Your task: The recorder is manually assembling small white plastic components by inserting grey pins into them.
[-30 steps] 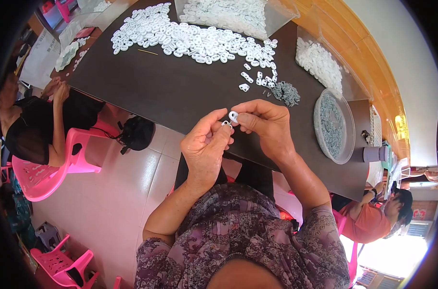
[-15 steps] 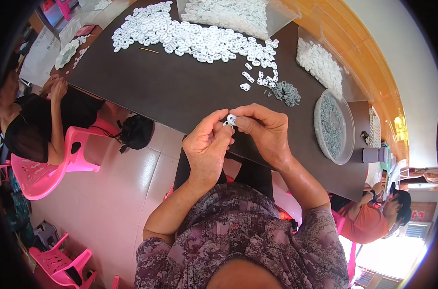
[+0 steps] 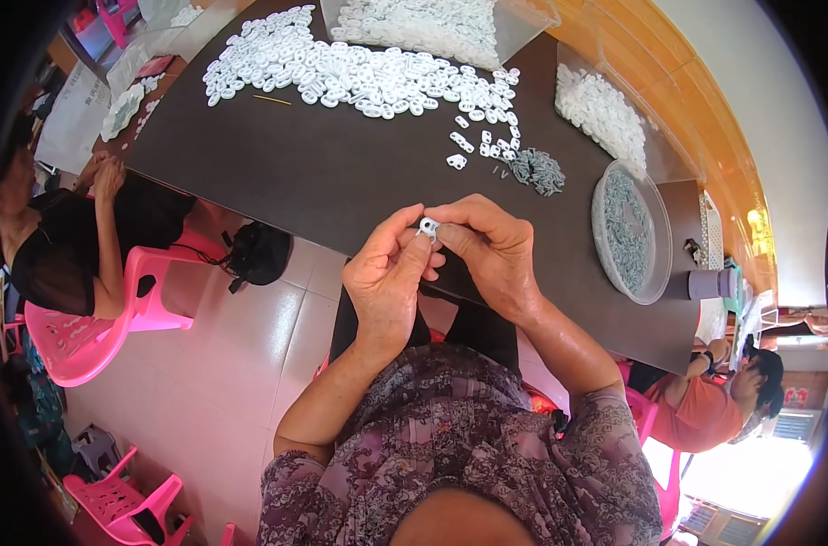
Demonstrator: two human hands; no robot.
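Head view: your left hand [image 3: 386, 278] and right hand [image 3: 497, 259] are pinching a small white piece [image 3: 429, 225] above the table's [image 3: 277, 164] near edge. White parts [image 3: 350, 77] are crowding its far side; a grey heap [image 3: 537, 171] and round tub [image 3: 663, 250] are sitting rightward. Dark tabletop is stretching between.

A Bright, Tiled Workroom

A dark-topped table [image 3: 250, 164] spans the upper middle, above pale, glossy floor tiles [image 3: 223, 364] catching a white sheen. One pink plastic chair [image 3: 122, 341] stands at left, a second pink chair [image 3: 163, 491] at lower left. Orange-brown panelling [image 3: 687, 91] meets a pale wall [image 3: 764, 118] at right; below, strong light [image 3: 741, 473] glares.
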